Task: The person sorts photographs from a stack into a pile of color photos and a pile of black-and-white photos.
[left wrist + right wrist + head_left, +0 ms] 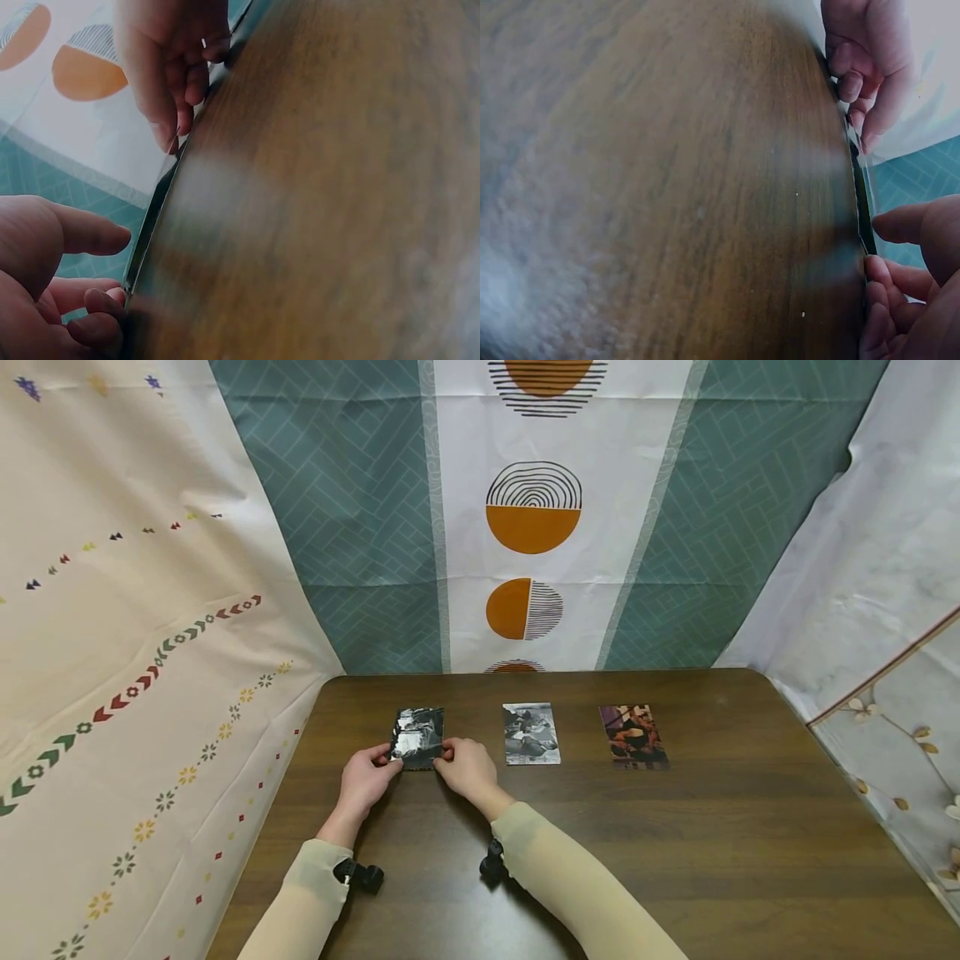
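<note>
A dark black-and-white photo card (417, 732) lies at the left of the row on the brown table (585, 877). My left hand (367, 777) holds it by its lower left corner, thumb at the front edge and curled fingers along the side. At the lower right corner, my right hand (468, 768) grips it the same way. From the left wrist, the card's thin edge (154, 214) appears close to the tabletop between left hand (34, 251) and right hand (169, 45). In the right wrist view, right-hand fingers (881, 289) meet the card's near end.
To the right lie a lighter grey photo card (532, 734) and a colour photo card (634, 737) in orange and purple, spaced apart. Behind the table hangs a patterned cloth (360, 510). Cream cloth (142, 610) borders the left side and white floral cloth (892, 718) the right.
</note>
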Demonstrator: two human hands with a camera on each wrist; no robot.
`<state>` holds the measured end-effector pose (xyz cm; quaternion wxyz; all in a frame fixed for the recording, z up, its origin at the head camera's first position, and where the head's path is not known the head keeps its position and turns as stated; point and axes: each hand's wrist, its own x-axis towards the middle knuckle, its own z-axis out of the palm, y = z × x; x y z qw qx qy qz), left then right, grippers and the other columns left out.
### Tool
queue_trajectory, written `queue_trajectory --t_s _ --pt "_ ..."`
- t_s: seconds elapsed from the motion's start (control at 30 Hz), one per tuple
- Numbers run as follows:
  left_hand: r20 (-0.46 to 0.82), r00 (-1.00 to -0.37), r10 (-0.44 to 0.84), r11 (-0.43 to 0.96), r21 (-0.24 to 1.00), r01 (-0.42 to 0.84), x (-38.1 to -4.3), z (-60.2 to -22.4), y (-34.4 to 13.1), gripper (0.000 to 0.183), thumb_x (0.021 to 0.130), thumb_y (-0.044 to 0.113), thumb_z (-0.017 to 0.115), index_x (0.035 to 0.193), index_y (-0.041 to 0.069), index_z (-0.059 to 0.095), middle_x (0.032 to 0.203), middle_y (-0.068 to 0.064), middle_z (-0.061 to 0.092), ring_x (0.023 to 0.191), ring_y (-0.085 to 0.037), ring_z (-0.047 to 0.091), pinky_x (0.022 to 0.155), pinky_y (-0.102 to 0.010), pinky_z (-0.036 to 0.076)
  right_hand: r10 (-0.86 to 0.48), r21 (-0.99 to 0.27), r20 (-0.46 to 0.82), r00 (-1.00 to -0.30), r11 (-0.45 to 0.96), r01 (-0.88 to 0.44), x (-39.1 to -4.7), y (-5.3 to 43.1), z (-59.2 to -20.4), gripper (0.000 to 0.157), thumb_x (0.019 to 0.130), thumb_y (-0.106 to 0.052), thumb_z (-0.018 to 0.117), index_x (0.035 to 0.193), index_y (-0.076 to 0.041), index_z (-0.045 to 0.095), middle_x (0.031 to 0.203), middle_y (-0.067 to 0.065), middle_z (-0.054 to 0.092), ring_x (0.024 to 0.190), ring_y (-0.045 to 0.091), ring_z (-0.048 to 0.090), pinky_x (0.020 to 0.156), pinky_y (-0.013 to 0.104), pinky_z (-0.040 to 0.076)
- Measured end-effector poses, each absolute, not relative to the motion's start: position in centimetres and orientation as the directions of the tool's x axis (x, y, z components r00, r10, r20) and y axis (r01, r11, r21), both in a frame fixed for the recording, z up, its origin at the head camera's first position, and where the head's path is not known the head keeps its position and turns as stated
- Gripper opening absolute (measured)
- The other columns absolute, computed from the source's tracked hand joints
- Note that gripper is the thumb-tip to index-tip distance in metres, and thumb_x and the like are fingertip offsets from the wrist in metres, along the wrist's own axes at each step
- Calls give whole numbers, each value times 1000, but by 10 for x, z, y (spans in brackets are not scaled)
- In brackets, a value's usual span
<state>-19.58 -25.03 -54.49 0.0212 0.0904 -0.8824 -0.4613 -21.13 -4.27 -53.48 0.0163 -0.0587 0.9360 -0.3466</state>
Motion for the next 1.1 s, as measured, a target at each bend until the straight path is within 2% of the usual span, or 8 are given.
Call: queue_trajectory --t_s 0.27,0.6,1.1 --pt "-19 -987 -159 591 799 -111 -196 -545 -250 53 94 16 76 141 -6 66 106 -16 64 100 -34 57 85 -40 44 -124 -610 15 -992 785 -107 -210 -43 -534 39 96 -34 77 131 -17 77 100 -7 69 107 23 69 85 41 57" --pt "-13 -987 -159 594 798 -106 -195 -547 -250 53 93 16 76 140 -6 67 106 -16 66 100 -34 58 85 -40 45 -135 -600 22 -991 791 -121 -208 -43 -533 38 95 -34 78 129 -17 77 99 -6 68 105 23 69 81 40 57" --pt "-33 -984 -174 572 810 -128 -194 -545 -249 49 95 17 75 139 -4 68 111 -16 66 103 -33 59 85 -40 46 -145 -614 16 -989 779 -124 -206 -42 -529 39 97 -32 76 133 -15 76 101 -5 69 111 27 67 85 43 56"
